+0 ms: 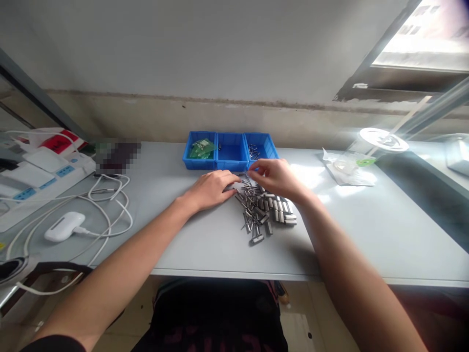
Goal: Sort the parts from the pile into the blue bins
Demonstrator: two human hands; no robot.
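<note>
A heap of small metal parts with thin pins (264, 209) lies on the grey table (220, 244), just in front of three blue bins. My left hand (212, 188) rests flat at the heap's left edge, fingers stretched toward the parts. Over the heap's far side, close to the right bin (262, 146), my right hand (274, 177) hovers with its fingertips pinched together; what they hold is too small to make out. The left bin (201, 149) holds green pieces, the middle bin (231, 152) looks empty, and the right bin has a few metal parts.
At the left lie a white power strip (40, 183), looping white cables (110, 195) and a small white device (64, 226). A clear plastic bag (346, 168) and a white disc (383, 139) sit at the right. A wall runs behind the table.
</note>
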